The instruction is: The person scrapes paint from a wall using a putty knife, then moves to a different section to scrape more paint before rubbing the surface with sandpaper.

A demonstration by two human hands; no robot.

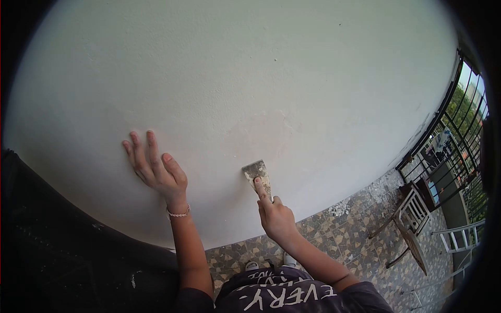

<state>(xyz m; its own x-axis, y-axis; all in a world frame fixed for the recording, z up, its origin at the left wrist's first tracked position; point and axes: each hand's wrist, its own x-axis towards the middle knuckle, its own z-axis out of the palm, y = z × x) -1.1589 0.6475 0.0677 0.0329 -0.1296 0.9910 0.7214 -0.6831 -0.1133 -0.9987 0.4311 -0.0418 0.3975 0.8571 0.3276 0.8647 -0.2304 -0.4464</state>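
My left hand (159,169) lies against the white wall (193,68) with its fingers stretched out and apart. A light bracelet circles that wrist. To the right, my right hand (275,216) grips a putty knife (255,171), the index finger laid along its blade. The blade is smeared with dried plaster and points up, its edge close to the wall surface. Above the blade, a faint pinkish, rough-edged patch (266,133) marks the paint. The knife's handle is mostly hidden in my fist.
A wooden chair (409,224) stands on the patterned tile floor (334,235) at right, near a metal ladder (462,237). White flakes (383,190) litter the floor along the wall. A black barred grille (462,115) closes the far right. Something dark (78,245) fills the lower left.
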